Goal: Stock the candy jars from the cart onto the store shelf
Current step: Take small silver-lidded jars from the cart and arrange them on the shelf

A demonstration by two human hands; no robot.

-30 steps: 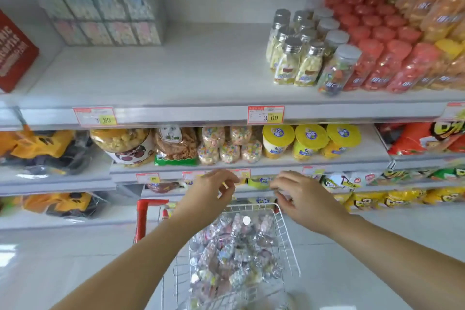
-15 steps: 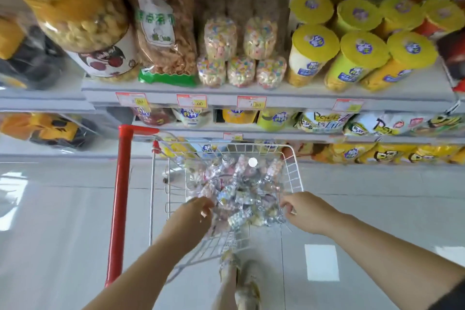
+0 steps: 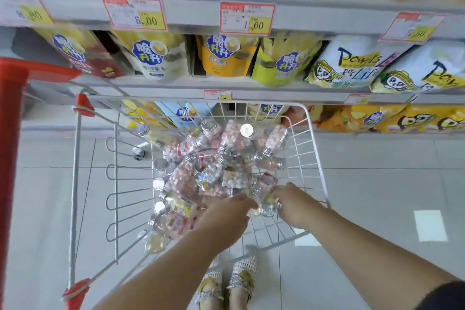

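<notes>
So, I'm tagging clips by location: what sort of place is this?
A shop aisle, likely a small grocery: price tags on shelf edges, snack bags in rows, and a wire cart of candy jars.

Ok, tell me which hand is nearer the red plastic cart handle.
Left. The left hand sits right of the red cart handle; the right hand is farther right.

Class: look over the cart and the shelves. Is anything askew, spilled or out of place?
Only the candy jars: they lie heaped at all angles in the cart basket, lids on, nothing spilled. The snack bags stand in rows.
</notes>
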